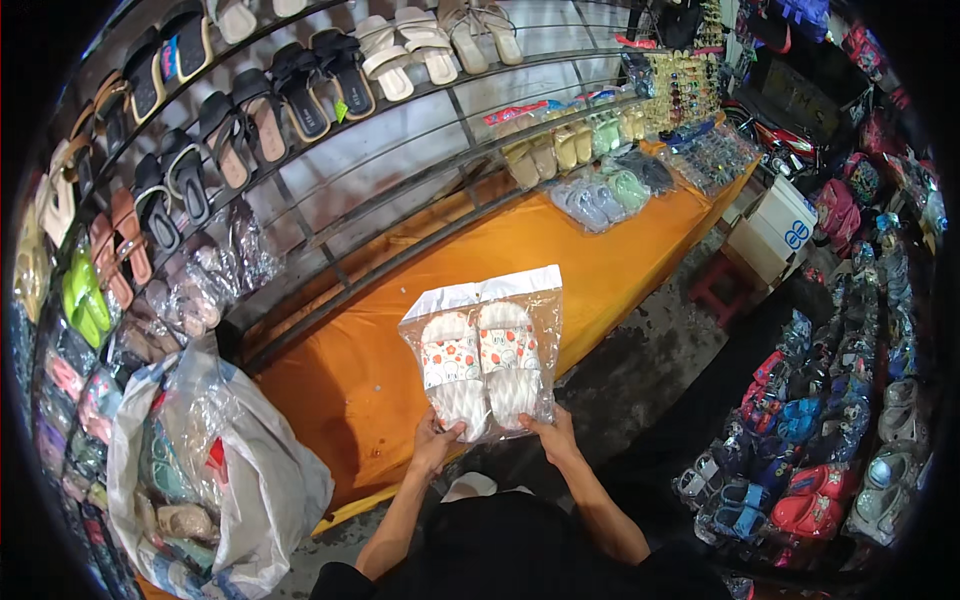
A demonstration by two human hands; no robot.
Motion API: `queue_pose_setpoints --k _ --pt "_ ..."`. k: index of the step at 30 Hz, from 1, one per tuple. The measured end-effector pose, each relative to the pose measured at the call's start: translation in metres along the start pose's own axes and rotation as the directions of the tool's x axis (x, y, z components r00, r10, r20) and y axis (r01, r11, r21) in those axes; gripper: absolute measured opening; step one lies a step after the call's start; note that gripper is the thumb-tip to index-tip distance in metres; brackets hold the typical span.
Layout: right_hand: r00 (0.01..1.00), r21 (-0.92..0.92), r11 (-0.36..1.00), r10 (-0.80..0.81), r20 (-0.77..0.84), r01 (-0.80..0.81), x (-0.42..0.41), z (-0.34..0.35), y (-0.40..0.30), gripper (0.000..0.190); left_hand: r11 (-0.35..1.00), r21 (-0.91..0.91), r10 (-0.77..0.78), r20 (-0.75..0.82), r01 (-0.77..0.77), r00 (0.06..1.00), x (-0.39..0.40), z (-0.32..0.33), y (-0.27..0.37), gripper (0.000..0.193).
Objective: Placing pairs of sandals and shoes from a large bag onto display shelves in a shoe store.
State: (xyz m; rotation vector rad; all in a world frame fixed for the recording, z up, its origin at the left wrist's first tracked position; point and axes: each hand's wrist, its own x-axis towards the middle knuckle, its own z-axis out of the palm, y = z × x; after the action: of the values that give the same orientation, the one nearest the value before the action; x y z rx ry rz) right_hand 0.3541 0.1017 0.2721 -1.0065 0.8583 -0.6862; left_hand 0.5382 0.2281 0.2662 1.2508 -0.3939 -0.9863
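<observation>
A pair of white slide slippers point(481, 349) with red flower and cartoon prints lies inside a clear plastic bag point(551, 330) with a white header strip. My left hand point(437, 444) grips the bag's lower left corner, thumb on top. At the lower right corner, my right hand point(553, 435) pinches the same bag. Both hands hold it in front of my body, over the edge of a low platform covered in orange cloth point(330, 405). The fingers beneath the bag are partly hidden.
Sandals point(304, 97) line a metal rack point(420, 191) along the wall. A large white sack point(277, 457) of bagged footwear stands left. Bagged slippers point(600, 196) lie farther along the cloth. To the right are a cardboard box point(772, 232), a red stool point(720, 289) and bagged clogs point(810, 502).
</observation>
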Motion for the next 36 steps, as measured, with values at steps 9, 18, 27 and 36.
queue_pose_setpoints --k 9,18,27,36 --pt "0.991 -0.029 0.996 -0.088 -0.106 0.085 0.064 -0.024 -0.004 0.043 0.986 0.046 -0.166 0.158 0.161 0.973 0.084 0.032 0.014 0.053" --pt "0.97 0.045 0.992 -0.101 -0.223 0.114 0.119 -0.052 -0.037 0.05 0.994 0.022 -0.106 0.35 0.105 0.931 0.183 0.076 -0.002 0.051" --pt "0.953 0.097 0.992 -0.05 -0.299 0.083 0.176 -0.136 -0.041 0.049 0.982 0.103 -0.186 0.351 0.159 0.918 0.243 0.16 -0.031 0.05" --pt "0.953 0.07 0.996 -0.027 -0.301 0.05 0.237 -0.266 -0.1 0.05 0.965 0.165 -0.24 0.226 0.205 0.944 0.285 0.299 -0.067 0.051"
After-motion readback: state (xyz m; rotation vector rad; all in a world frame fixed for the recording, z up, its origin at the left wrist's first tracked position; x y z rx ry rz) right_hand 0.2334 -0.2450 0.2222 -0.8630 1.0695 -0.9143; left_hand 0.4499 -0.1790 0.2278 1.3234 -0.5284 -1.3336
